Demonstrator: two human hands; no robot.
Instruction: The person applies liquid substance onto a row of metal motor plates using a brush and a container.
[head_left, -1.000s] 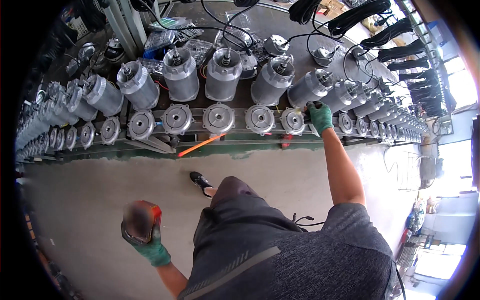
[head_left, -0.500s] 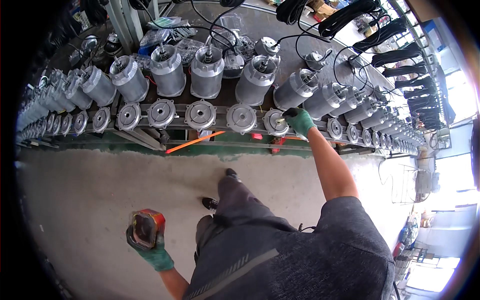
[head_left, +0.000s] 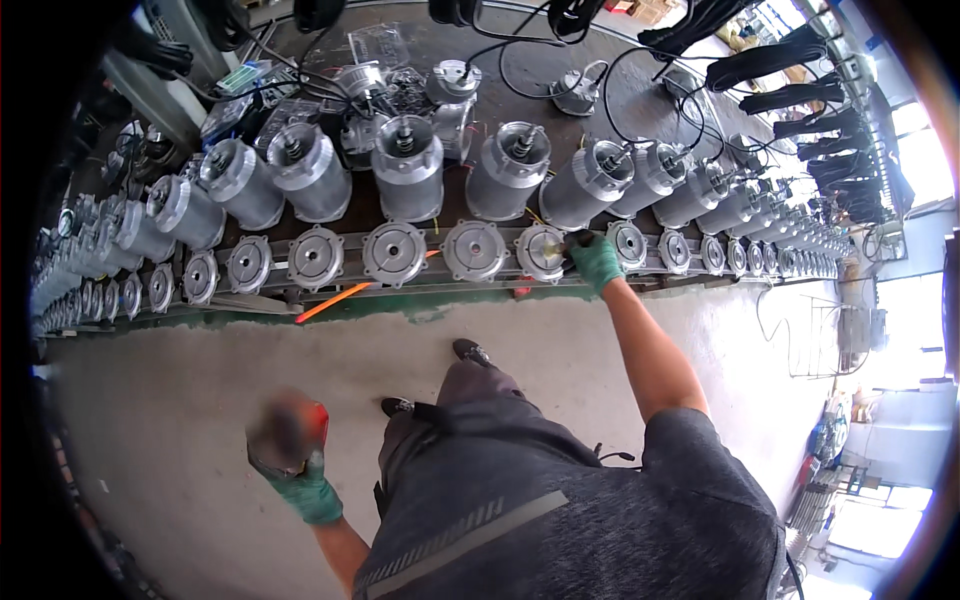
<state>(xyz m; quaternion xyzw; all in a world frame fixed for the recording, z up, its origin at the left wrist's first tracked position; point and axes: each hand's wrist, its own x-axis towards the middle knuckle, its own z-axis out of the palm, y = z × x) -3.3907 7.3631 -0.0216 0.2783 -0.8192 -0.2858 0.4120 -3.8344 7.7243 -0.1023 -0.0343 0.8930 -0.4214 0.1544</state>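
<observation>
My left hand (head_left: 307, 490), in a green glove with dark fingers, holds a red container (head_left: 318, 425) low over the floor at left. That container's open side and contents are blurred. My right hand (head_left: 594, 260), gloved alike, reaches to the bench's front edge with its fingers closed. It is at the right side of a round metal end cover (head_left: 538, 252). A small pale thing shows at its fingertips, too indistinct to name. Right of the hand lies another end cover (head_left: 627, 245). Behind stands a silver motor housing (head_left: 588, 188) with its shaft pointing up.
Motor housings (head_left: 408, 175) line the bench, with end covers (head_left: 395, 253) along the front. Black cable coils (head_left: 765, 65) hang above the far side, their wires trailing over the bench. An orange strip (head_left: 335, 300) juts out below the edge. A metal frame (head_left: 840, 335) stands right.
The bench and its parts have shifted left in view, and my feet are farther apart. My right hand remains at the row of covers. My left hand still holds the container, slightly higher.
</observation>
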